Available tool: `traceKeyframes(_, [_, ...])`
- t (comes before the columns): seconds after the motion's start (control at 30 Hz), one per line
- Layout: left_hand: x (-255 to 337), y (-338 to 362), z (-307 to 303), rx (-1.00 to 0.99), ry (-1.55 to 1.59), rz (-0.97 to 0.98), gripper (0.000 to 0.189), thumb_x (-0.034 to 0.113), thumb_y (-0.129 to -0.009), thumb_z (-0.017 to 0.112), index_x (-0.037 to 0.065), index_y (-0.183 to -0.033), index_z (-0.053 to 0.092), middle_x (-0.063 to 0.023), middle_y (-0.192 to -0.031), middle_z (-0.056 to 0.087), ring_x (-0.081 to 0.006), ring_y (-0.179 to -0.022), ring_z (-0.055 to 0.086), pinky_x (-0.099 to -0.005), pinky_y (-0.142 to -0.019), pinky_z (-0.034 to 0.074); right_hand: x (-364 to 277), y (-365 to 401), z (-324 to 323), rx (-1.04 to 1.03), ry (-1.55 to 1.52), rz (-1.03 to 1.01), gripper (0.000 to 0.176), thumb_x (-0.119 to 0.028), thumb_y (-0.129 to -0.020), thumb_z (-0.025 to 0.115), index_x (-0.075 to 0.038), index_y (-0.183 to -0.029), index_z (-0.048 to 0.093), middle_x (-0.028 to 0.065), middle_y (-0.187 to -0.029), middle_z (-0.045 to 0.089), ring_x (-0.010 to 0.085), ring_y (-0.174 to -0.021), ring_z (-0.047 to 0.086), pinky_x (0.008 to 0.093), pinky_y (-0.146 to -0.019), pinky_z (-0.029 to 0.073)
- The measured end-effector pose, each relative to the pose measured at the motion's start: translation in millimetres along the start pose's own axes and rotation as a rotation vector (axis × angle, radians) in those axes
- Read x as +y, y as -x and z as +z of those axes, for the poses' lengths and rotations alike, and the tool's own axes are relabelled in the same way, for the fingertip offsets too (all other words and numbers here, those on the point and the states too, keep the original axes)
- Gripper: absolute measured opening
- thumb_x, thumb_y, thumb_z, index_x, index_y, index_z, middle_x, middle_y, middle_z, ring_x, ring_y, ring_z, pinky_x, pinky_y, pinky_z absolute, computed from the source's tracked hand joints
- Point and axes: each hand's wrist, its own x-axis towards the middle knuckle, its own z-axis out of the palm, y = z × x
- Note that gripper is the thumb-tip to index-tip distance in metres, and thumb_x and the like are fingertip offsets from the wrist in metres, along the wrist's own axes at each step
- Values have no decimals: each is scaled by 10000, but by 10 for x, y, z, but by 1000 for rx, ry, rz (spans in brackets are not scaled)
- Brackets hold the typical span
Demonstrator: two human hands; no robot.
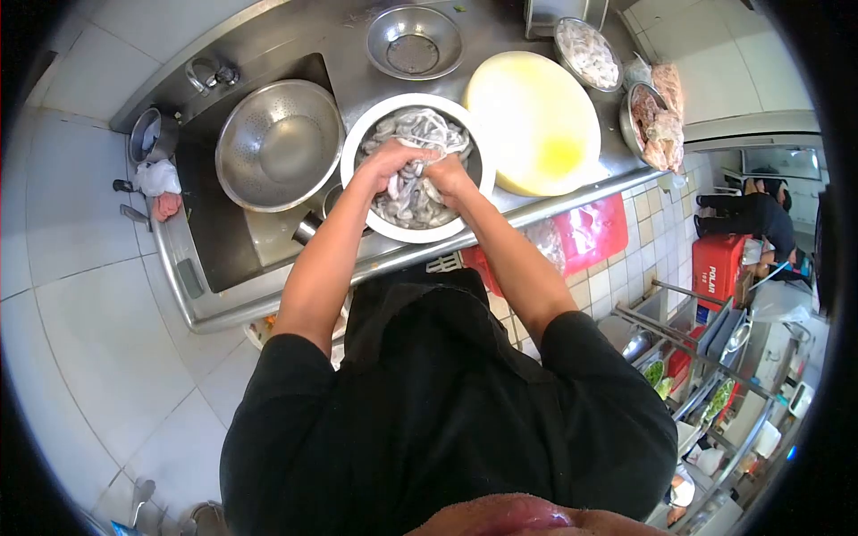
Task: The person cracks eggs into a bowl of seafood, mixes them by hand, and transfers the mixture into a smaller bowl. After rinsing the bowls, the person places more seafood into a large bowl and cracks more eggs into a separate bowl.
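Observation:
A white-rimmed bowl (351, 188) stands near the front edge of the steel counter. Inside it lies a tangled heap of glossy grey-white strands (416, 213), which look like intestines or squid. Both hands are down in the bowl, close together. My left hand (393, 163) is closed around some strands, its fingers partly buried. My right hand (450, 176) is also closed on the strands, just to the right, with its fingertips hidden. A thick round yellow-white cutting board (534, 121) lies right beside the bowl.
Left of the bowl, a large steel colander (234, 147) sits over the sink (210, 241), below a tap (210, 76). A smaller steel bowl (414, 45) stands behind. Bowls of pale meat (585, 54) and raw meat (657, 129) are at right. Another person (760, 214) bends near a red cooler (718, 268).

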Motion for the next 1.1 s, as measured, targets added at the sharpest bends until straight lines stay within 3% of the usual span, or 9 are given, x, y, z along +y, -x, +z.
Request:
traceKeyframes(0.2, [203,373,44,214,-50,315,337,86,-657,777,-86,-929,676,-149,-886,693,-185,-737,658,-324,-642,525,-589,244,-91,27,363,-175,401,-133,-681,737,108,-988,644,215,-915,684,274,-808,670,377,-700,521])
traceKeyframes(0.27, [467,679,136,256,-48,273,335,127,-707,772,-91,-940,671,-160,-893,697,-202,-741,669,-326,-666,532,-1121,443,-94,17,723,-102,446,-198,-685,749,115,-984,643,248,-917,680,315,-834,680,382,-712,524])
traceKeyframes(0.43, [737,1049,166,198,6,125,467,333,-797,739,-45,-1054,646,-154,-928,680,-255,-824,663,-392,-731,539,-1297,435,-242,-55,485,-56,538,-347,-767,687,101,-1060,632,289,-1021,651,367,-948,652,407,-850,497])
traceKeyframes(0.47, [665,1003,117,147,47,101,498,360,-806,729,-41,-1085,633,-151,-942,675,-264,-843,658,-413,-743,538,-1230,419,-271,-140,719,-34,534,-343,-767,681,99,-1062,631,289,-1030,648,364,-963,649,404,-857,499])
traceKeyframes(0.6, [-224,374,-83,156,31,6,789,359,-815,723,-31,-1379,333,-202,-1341,454,-322,-1122,544,-529,-812,520,-926,566,-142,-570,1413,99,539,-336,-736,678,88,-1065,628,270,-1060,647,351,-1011,640,391,-883,506])
traceKeyframes(0.67, [-401,249,129,227,99,-19,1103,226,-757,784,-33,-1447,-36,-229,-1374,417,-319,-1160,533,-453,-888,522,-357,457,18,-499,1388,21,530,-350,-683,707,51,-1028,659,237,-1016,670,342,-971,658,380,-868,516])
traceKeyframes(0.83, [-259,-40,29,30,194,-28,631,132,-705,781,-132,-1200,490,-215,-1059,642,-268,-930,652,-395,-783,539,200,227,350,-117,755,117,465,-304,-659,706,3,-1007,683,248,-1024,664,344,-989,649,400,-869,508])
traceKeyframes(1.0, [145,274,158,232,-24,246,563,188,-748,752,-82,-1198,548,-197,-1090,642,-243,-975,628,-338,-834,491,-102,166,292,122,674,-172,435,-290,-662,732,44,-936,681,258,-946,674,339,-938,667,399,-826,522])
traceKeyframes(1.1, [336,590,182,209,-32,321,770,294,-800,731,-49,-1391,377,-232,-1292,527,-253,-1117,572,-335,-954,445,-635,141,-11,-94,806,-21,469,-263,-662,770,21,-1020,663,235,-1006,669,337,-975,655,399,-869,503])
